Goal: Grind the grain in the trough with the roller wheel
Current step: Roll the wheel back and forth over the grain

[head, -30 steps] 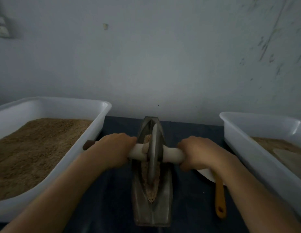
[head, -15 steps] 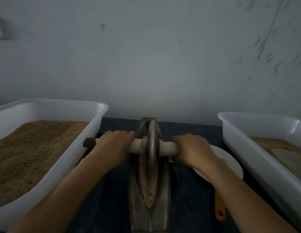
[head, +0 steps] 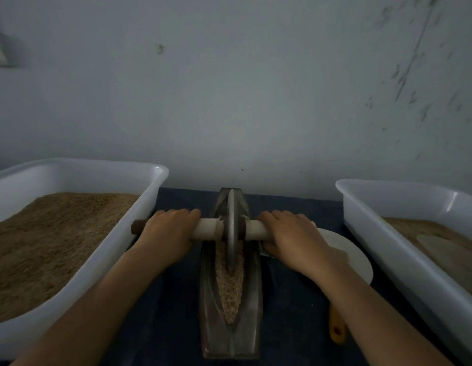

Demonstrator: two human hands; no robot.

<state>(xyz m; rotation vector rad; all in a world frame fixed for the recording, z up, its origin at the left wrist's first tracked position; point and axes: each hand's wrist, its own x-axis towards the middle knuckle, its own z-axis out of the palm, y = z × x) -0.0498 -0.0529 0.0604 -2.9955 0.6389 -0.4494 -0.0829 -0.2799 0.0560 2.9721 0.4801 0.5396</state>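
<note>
While I've got both hands on the axle, here's how this thing feels to me: my left hand [head: 168, 232] is wrapped over the pale handle [head: 207, 229] on one side and my right hand [head: 291, 235] is curled over the other end, so the roller wheel [head: 231, 228] sits dead centre between them, standing upright in the far part of the trough [head: 230, 276]. That wheel looks like solid metal, so I'd guess it's heavy and totally stiff, which does most of the crushing for you. The handle looks smooth, maybe a bit slippery, so grip close to the wheel on both sides to keep it from tipping. Grain [head: 229, 289] lies loose along the groove nearer me, and I reckon it'll spill over the edge onto the counter [head: 174, 299] if you shove hard.
</note>
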